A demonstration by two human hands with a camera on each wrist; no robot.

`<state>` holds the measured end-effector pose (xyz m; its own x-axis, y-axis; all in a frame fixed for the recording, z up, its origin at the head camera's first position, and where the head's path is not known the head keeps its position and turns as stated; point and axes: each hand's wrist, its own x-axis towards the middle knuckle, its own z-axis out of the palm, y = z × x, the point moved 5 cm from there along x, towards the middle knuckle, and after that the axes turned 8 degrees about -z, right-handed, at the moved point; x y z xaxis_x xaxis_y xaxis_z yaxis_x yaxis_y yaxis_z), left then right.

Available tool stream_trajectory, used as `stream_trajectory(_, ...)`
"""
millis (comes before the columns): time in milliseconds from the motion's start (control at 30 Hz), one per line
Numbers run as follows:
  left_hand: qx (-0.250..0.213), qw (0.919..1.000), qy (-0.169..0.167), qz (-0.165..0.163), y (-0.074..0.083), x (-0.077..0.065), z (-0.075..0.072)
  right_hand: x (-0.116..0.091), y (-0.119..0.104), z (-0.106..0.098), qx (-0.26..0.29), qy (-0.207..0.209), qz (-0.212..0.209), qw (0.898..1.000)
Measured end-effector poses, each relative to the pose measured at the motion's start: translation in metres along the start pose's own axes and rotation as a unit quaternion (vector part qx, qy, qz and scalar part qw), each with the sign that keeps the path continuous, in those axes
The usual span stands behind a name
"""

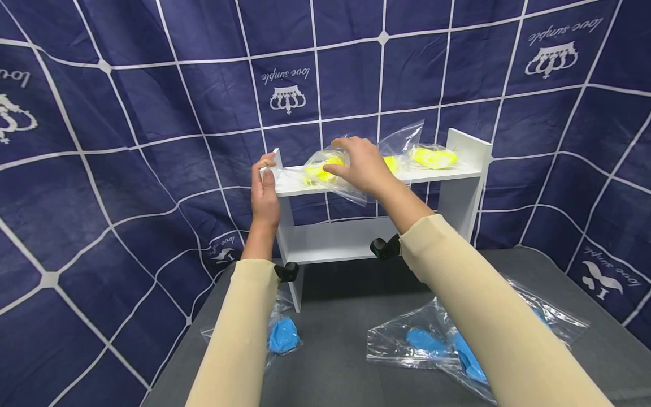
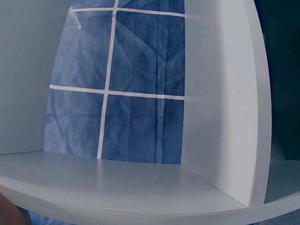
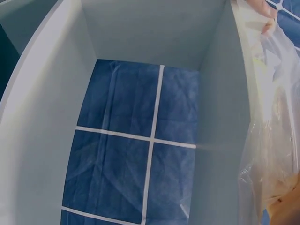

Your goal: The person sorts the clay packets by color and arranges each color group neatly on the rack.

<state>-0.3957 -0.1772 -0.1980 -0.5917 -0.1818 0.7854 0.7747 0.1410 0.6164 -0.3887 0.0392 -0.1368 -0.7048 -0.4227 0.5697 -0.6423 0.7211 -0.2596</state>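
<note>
A white two-tier shelf (image 1: 330,242) stands against the curtain. My left hand (image 1: 265,195) grips the raised side panel at its left end, with fingers bent over the edge. On the top board lies a clear plastic bag with something bright yellow inside (image 1: 325,169); the kind of the yellow thing is unclear. My right hand (image 1: 363,167) is over this bag, thumb and fingers apart, the thumb touching the plastic. Another bagged yellow item (image 1: 432,157) lies toward the right end, and more yellow shows partly behind my right hand. In the right wrist view, clear plastic (image 3: 281,136) hangs over the board's edge.
Clear bags with blue contents lie on the dark grey table (image 1: 346,350): one blue item (image 1: 283,336) at left, several blue pieces (image 1: 426,341) at right, partly behind my right sleeve. A blue curtain (image 1: 152,113) with white lines surrounds the table's back and sides.
</note>
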Motion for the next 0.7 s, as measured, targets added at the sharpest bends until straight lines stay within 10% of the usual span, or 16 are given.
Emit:
stream_trajectory(367,-0.015,0.9999,-0.005,0.003,0.001,0.002,0.005,-0.025,-0.008,-0.019,0.038,0.108,-0.059,0.992)
stream_trajectory(700,-0.001,0.9999,0.002,-0.014,-0.001,0.000,-0.001,-0.084,-0.023,-0.023,0.080,0.230,-0.160,0.957)
